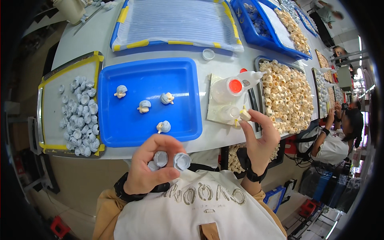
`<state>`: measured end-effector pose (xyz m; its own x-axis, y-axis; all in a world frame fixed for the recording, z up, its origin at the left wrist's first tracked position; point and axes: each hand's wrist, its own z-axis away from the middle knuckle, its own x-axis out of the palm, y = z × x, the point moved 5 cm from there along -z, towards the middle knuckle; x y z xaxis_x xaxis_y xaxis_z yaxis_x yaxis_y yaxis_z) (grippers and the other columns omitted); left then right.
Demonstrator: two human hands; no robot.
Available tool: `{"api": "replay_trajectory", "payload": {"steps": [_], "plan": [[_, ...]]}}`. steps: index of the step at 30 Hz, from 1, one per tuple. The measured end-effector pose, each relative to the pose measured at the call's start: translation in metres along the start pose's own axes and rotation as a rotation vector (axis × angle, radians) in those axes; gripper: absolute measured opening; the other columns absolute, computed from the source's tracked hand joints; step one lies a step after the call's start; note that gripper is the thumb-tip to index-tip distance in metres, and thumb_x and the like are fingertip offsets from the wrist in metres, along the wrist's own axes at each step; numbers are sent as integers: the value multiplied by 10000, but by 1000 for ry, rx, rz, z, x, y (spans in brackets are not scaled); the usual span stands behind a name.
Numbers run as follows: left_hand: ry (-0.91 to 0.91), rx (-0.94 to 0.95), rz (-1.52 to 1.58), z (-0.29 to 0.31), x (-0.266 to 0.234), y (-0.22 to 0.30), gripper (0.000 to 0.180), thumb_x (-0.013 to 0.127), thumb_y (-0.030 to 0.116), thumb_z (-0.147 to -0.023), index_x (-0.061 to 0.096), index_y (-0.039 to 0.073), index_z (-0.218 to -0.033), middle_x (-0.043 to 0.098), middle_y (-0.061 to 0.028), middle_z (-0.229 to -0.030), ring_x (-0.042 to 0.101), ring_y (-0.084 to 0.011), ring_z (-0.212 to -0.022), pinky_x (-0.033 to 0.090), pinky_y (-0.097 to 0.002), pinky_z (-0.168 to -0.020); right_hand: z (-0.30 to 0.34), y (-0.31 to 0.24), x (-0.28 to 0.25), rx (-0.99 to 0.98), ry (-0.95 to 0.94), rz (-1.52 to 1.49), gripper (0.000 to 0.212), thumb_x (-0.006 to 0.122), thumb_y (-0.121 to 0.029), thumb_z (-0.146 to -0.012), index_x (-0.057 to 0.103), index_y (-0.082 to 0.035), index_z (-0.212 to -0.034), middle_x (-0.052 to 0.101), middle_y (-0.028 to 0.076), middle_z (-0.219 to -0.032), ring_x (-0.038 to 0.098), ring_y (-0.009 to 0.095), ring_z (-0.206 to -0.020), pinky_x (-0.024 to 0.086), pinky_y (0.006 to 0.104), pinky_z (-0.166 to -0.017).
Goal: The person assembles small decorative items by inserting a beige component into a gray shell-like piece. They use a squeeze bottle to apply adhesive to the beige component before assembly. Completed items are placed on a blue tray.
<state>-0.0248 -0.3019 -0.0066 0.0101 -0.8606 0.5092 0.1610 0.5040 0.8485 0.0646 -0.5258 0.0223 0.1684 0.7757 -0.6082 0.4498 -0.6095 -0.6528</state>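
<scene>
My left hand (141, 170) is closed around several small pale blue-grey caps; one cap (182, 161) sits at the fingertips with its hollow side up, and another cap (161, 159) lies in the palm. Between thumb and forefinger of my right hand (262, 138) is a small cream moulded piece (245, 115). It is beside a small clear jar (230, 113) with something yellow at its rim; whether they touch I cannot tell. In the blue tray (120, 136) lie several cream pieces wearing blue-grey caps, such as this capped piece (144, 106).
A yellow-taped frame (50, 116) with heaped blue-grey caps is at left. At right, a metal tray (258, 64) is full of cream pieces. A red-topped bottle (224, 91) and squeeze bottle (252, 79) stand near the jar. Another person (334, 138) works at far right.
</scene>
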Motion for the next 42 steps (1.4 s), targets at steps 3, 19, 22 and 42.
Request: {"api": "replay_trajectory", "payload": {"steps": [3,19,22,42], "plan": [[-52,55,-91,-4,-3,0,392,778,113,-759,576,14,-1080,604,-24,-936,473,-18,-706,382,-182,-623,17,-11,-2,-11,94,-440,323,771,32,-664,639,42,-958,677,140,-881,648,248,-764,501,316,-674],[-2,93,-302,-5,3,3,319,782,127,-753,632,16,-1011,622,-17,-936,453,-36,-631,373,-191,-575,11,-66,35,-425,-365,-383,420,802,-143,-640,670,-28,-1022,656,88,-942,614,240,-821,484,321,-662],[9,76,-303,-5,1,3,290,763,155,-781,635,12,-998,624,-18,-923,479,-46,-677,395,-200,-606,9,-72,35,-429,-288,-268,440,793,-227,-634,682,-53,-1023,644,82,-996,600,255,-889,479,328,-691],[527,187,268,4,-27,8,302,471,116,-908,395,49,-1193,466,-33,-806,382,-72,-478,311,-209,-395,7,-55,73,-387,-289,13,378,718,-254,-709,588,-26,-981,574,88,-1008,542,263,-937,422,372,-741]]}}
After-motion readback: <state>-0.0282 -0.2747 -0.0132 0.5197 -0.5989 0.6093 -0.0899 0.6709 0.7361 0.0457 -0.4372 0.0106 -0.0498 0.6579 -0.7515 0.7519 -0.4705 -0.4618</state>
